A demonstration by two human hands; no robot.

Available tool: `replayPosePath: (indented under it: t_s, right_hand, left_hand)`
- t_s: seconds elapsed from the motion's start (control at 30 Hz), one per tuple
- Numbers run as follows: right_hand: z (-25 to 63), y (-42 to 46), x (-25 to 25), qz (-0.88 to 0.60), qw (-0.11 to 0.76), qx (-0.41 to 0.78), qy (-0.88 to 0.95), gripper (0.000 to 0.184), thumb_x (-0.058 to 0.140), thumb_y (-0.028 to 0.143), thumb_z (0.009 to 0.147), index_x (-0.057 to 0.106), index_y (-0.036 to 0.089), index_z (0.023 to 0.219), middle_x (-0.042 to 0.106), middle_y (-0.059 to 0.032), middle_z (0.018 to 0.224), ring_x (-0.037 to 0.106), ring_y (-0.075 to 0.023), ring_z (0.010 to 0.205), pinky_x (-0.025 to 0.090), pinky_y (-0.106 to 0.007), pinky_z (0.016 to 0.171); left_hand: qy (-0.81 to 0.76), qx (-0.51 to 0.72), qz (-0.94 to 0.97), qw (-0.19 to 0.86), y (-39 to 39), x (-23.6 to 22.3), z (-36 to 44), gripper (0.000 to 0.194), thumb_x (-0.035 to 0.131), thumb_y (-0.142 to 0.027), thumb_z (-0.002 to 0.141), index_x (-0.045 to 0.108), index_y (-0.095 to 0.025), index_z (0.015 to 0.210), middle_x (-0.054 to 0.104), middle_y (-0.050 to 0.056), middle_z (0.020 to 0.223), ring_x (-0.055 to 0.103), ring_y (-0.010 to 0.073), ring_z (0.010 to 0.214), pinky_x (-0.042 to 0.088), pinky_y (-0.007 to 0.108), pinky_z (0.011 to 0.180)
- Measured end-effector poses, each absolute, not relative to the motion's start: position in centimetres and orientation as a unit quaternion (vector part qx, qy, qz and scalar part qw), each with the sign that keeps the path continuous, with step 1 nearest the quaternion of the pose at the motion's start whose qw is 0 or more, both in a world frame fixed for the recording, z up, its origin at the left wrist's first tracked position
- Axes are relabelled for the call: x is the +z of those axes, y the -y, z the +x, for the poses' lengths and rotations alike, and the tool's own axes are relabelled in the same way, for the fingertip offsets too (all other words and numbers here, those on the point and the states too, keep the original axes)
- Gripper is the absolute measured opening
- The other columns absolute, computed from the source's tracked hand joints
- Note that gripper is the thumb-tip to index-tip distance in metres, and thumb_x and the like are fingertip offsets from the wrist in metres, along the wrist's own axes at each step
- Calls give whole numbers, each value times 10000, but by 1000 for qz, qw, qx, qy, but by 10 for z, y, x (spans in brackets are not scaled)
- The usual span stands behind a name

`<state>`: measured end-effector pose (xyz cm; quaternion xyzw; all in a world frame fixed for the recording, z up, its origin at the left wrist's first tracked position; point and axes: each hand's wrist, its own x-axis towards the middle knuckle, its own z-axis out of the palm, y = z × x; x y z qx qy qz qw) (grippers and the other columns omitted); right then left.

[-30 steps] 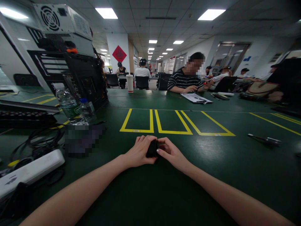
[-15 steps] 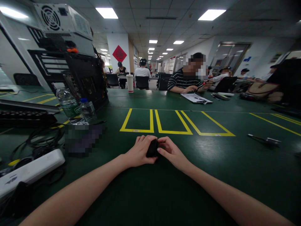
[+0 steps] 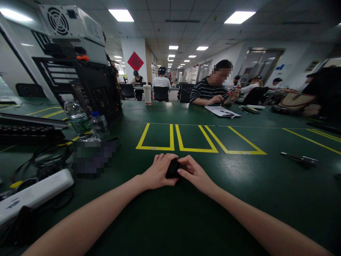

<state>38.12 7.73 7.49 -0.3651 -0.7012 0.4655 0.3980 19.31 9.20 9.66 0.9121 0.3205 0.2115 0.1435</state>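
A small black box-like object (image 3: 172, 168) is between my hands, low over the green table (image 3: 170, 220). My left hand (image 3: 159, 171) is wrapped round its left side, fingers over the top and thumb along the near side. At its right edge, my right hand (image 3: 192, 172) pinches with thumb and fingertips. Much of the object is hidden by my fingers, and its exact kind does not show. Just beyond my hands, yellow tape outlines (image 3: 195, 150) mark the table.
On the left are a white power strip (image 3: 39, 190), black cables, two plastic bottles (image 3: 77, 117) and an open computer case (image 3: 98, 92). A dark metal-ended tool (image 3: 303, 160) lies at right. Across the table a person in a striped shirt (image 3: 204, 90) sits by a clipboard (image 3: 222, 111).
My hands and the black object have hardly moved. Across the table, the person in the striped shirt has shifted their head and hands slightly.
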Motion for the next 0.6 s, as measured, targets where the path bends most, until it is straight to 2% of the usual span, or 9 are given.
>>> replayPosePath:
  t_s: [0.2,0.37,0.6]
  right_hand:
    - [381,-77,76,-380,389,472,694,298,533,224,778,428,230,1057,498,-37,1078,513,-181,1011,432,-382,880]
    - [381,-78,75,-358,395,469,704,250,563,212,753,463,222,983,517,-18,988,526,-176,967,449,-369,851]
    - [382,-78,74,-353,405,452,712,205,537,226,771,478,235,967,489,-15,997,520,-170,951,464,-346,825]
  left_hand:
    - [-317,217,912,145,-93,94,194,589,583,-330,709,270,-232,1198,439,63,1108,437,227,938,326,365,830]
    - [-330,233,907,121,-98,82,196,615,610,-319,672,278,-237,1183,445,55,1097,439,227,919,316,365,820]
    - [-326,232,907,129,-97,85,195,611,606,-320,680,273,-243,1186,446,53,1101,439,230,925,317,361,822]
